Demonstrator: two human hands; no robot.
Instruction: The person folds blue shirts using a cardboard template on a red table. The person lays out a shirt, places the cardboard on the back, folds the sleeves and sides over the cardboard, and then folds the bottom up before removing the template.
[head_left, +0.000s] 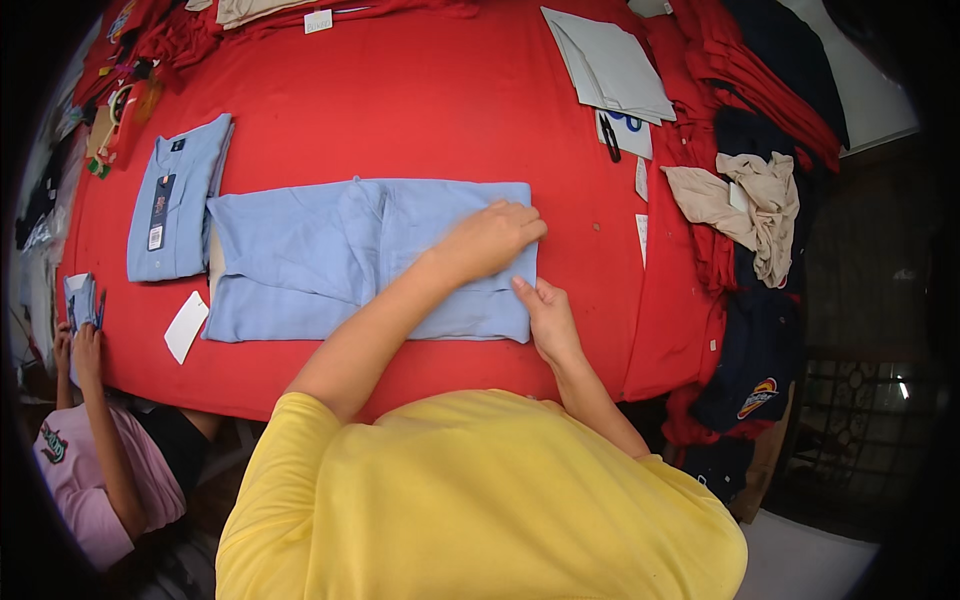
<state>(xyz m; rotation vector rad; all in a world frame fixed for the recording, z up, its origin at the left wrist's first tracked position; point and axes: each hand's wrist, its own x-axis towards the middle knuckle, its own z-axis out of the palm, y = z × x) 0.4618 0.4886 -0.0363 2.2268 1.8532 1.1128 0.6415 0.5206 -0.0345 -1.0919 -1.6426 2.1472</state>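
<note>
A light blue shirt (290,260), folded into a long rectangle, lies flat on the red-covered table in front of me. My left hand (490,240) reaches across it, fingers curled down at its right end. Lower on that same end, my right hand (552,318) pinches the edge, thumb on top and the other fingers partly hidden. Some pale board or paper shows at the shirt's left end. Beside that end rests another folded light blue shirt (195,195) with a dark hang tag (160,212). A white card (186,327) sits near the lower left corner.
White sheets (610,70) lie at the far right, with black thread snips (609,138) below them. A beige cloth (745,205) and red and navy garments (755,350) pile along the right edge. At left, a co-worker's hands (80,350) hold a small blue folded item.
</note>
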